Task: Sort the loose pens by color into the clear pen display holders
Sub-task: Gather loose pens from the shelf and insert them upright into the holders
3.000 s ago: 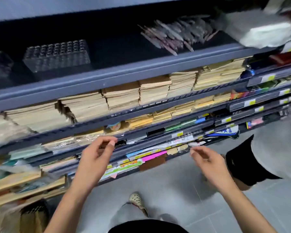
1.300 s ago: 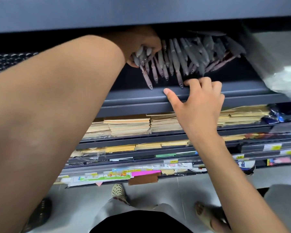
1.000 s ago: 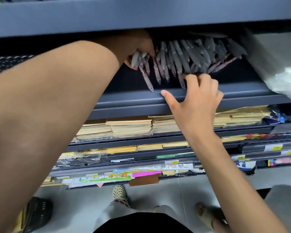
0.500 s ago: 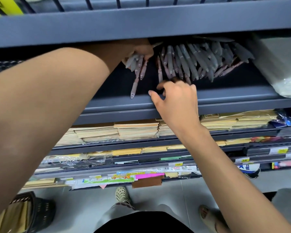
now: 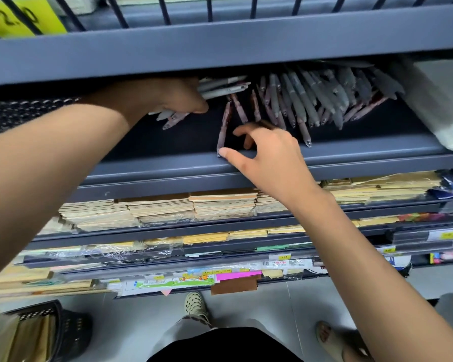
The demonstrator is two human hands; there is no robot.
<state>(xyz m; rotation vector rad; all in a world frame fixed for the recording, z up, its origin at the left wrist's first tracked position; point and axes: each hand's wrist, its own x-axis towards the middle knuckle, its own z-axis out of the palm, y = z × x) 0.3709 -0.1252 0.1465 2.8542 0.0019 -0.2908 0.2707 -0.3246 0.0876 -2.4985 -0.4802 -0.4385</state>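
Now gripping a bunch of pens point(image 5: 220, 86) in the left hand point(image 5: 173, 100), fingers curled round them, back ends poking out to the right and tips poking out below the hand. Touching the near tip of one lone pen point(image 5: 224, 126) with the thumb of the right hand point(image 5: 270, 155), thumb and first finger spread apart and not closed on it, other fingers bent. Keeping both hands near each other but not touching, with the lone pen between them. Just past the right hand's fingers, a big pile of pens point(image 5: 311, 100), fanned out on the dark shelf point(image 5: 168, 145), tips toward the front lip point(image 5: 377, 155).

Hard to tell the colours: mostly grey, some pinkish red, all dim under the upper shelf point(image 5: 220, 43). Cannot count the pens in the left hand. Hidden mostly behind the left arm, a clear holder point(image 5: 24, 111) at the far left, showing only rows of little holes. Cut off at the right edge, a crinkly plastic bag point(image 5: 445, 113).

Bare dark shelf floor below the left hand, between holder and pile. Only a low gap between the two shelves. Right at the raised front lip, the lone pen's tip. Below that, stacks of envelopes point(image 5: 168, 207).
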